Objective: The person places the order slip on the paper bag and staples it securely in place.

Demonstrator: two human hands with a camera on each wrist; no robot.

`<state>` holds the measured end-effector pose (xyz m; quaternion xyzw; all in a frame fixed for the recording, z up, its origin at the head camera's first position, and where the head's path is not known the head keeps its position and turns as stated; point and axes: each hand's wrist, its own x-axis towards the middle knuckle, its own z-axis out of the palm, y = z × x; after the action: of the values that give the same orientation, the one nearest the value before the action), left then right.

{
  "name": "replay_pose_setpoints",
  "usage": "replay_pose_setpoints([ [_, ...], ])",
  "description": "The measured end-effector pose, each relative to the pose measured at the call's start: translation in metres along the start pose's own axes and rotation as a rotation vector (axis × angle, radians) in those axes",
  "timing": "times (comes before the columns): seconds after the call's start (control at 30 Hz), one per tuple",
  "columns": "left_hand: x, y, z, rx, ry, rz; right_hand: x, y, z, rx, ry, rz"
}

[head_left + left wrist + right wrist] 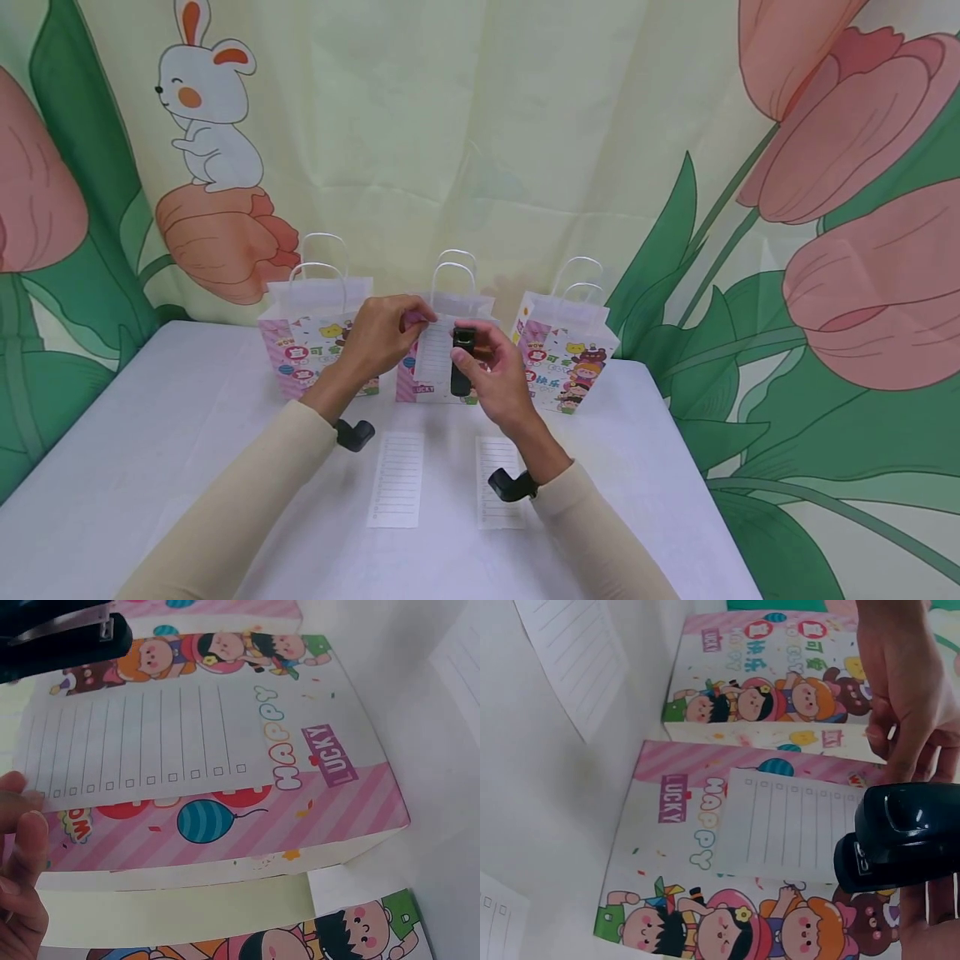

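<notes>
Left hand point(377, 340): grip pinches the list sheet point(433, 354) by its upper corner, before the middle bag point(407, 390).
Right hand point(498, 372): grip curled around the black stapler point(461, 377), beside this sheet.
Middle bag: stands near the back edge of the bench point(187, 467).
Two other sheets point(396, 481): lie farther from that edge.

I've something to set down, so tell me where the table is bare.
Bare: the table outward of the left sleeve and right sleeve, to its edges, and between the two flat checklists. Crowded: before the middle bag, where left hand, right hand, stapler and held sheet meet.
</notes>
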<state>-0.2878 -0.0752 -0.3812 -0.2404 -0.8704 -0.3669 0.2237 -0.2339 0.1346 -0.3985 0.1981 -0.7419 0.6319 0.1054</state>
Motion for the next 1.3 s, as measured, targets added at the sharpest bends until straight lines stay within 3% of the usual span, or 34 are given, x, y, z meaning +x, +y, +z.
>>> replay_pose_setpoints([
  [0.33, -0.001, 0.0, -0.002, 0.003, 0.002, -0.014, 0.004, -0.002, 0.007, 0.117, -0.058, 0.015],
  [0.57, -0.001, 0.0, -0.002, 0.003, 0.009, -0.008, 0.004, 0.0, 0.016, 0.144, 0.017, 0.041],
  [0.87, -0.002, -0.001, 0.001, -0.005, 0.015, -0.006, 0.012, 0.001, 0.024, 0.116, 0.093, -0.026],
  [1.3, -0.001, 0.001, 0.001, -0.007, 0.003, -0.019, 0.025, -0.008, 0.019, 0.116, 0.162, -0.103],
])
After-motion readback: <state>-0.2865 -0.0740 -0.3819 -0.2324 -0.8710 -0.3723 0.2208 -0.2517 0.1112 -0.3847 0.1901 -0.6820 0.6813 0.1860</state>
